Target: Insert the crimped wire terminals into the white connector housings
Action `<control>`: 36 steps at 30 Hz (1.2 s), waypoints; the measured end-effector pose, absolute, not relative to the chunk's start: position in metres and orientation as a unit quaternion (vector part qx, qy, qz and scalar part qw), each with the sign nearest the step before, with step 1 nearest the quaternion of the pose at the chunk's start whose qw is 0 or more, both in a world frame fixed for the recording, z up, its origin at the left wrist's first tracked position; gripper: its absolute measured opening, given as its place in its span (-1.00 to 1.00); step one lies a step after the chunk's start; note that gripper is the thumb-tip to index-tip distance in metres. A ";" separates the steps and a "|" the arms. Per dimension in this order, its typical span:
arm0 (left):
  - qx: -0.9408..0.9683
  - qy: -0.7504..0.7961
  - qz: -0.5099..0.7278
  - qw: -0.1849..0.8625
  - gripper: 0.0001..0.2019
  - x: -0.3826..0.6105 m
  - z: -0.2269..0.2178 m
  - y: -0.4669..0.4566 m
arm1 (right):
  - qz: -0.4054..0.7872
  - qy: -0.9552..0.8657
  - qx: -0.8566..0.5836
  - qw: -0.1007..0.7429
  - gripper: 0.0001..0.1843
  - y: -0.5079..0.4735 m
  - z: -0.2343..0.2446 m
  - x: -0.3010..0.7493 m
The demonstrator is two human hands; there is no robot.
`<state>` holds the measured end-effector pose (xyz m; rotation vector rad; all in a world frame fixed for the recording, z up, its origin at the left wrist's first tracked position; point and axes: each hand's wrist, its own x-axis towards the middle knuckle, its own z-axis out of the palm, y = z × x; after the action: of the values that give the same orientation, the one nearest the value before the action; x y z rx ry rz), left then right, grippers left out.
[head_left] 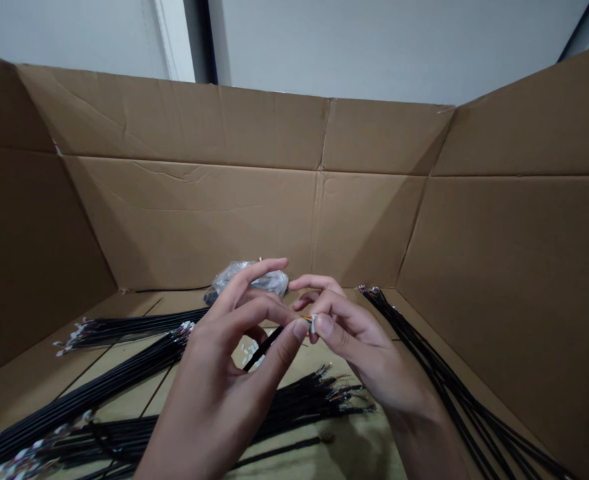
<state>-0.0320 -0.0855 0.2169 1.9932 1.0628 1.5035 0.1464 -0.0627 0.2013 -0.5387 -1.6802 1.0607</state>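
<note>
The person's left hand [219, 360] and right hand [362, 343] met in narrow pinches — both closed on a small white connector [313, 325] at the end of a black cable [263, 348], held above the floor of a cardboard box [189, 223]. One bundle of black cables [134, 327] lay at nine o'clock, another [444, 380] at three — a clear plastic bag [247, 279] at twelve.

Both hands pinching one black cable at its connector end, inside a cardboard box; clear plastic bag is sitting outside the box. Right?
One miss: the plastic bag is inside the box, on its floor by the back wall, as the head view shows. The rest holds: left hand and right hand pinch the black cable at its connector.
</note>
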 end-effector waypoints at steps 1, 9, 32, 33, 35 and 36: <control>0.716 0.382 0.543 0.215 -0.79 -0.032 0.217 -0.085 | 0.444 -0.697 -0.223 0.516 -0.66 -0.063 0.201 0.146; 0.711 0.388 0.540 0.227 -0.80 -0.030 0.221 -0.086 | 0.490 -0.672 -0.168 0.530 -0.69 -0.056 0.194 0.142; 0.683 0.386 0.558 0.271 -0.78 -0.034 0.222 -0.081 | 0.446 -0.661 -0.177 0.577 -0.68 -0.054 0.186 0.129; 0.682 0.385 0.560 0.272 -0.79 -0.034 0.221 -0.079 | 0.459 -0.653 -0.181 0.575 -0.69 -0.053 0.187 0.129; 0.683 0.385 0.557 0.274 -0.78 -0.033 0.221 -0.076 | 0.485 -0.636 -0.188 0.571 -0.68 -0.052 0.188 0.129; 0.683 0.385 0.557 0.273 -0.78 -0.033 0.221 -0.075 | 0.495 -0.627 -0.189 0.570 -0.68 -0.052 0.188 0.130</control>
<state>-0.0331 -0.0753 0.2207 1.8374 1.0355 1.4996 0.1297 -0.0519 0.1880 -0.4438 -1.4726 1.1620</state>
